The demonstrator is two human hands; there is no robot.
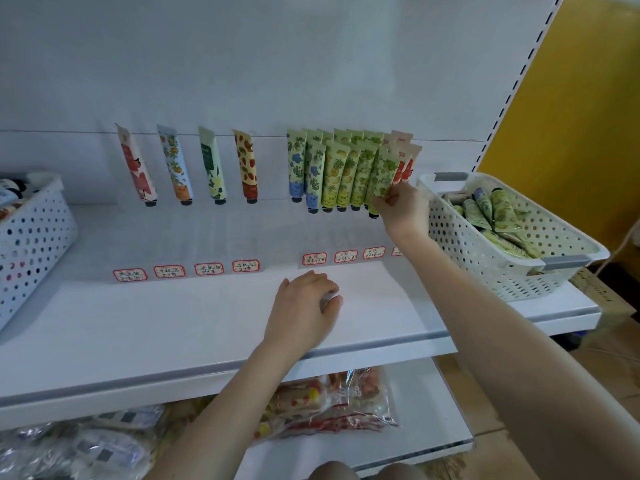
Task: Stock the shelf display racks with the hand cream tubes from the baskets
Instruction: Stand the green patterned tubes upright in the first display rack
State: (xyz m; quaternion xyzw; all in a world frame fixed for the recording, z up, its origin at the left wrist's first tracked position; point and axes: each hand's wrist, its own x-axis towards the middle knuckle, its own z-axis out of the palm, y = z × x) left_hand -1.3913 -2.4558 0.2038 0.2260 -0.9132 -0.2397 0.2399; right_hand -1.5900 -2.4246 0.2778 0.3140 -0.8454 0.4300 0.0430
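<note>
The right hand (403, 202) pinches a green hand cream tube (381, 178) at the rack's right end, beside the right basket (561, 271). The left hand (304, 306) rests on the shelf (173, 323), fingers loosely curled, holding nothing.

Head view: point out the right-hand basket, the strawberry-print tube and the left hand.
right-hand basket (460, 237), head view, side wall
strawberry-print tube (246, 168), head view, mid-body
left hand (301, 306), head view, back of hand
</note>
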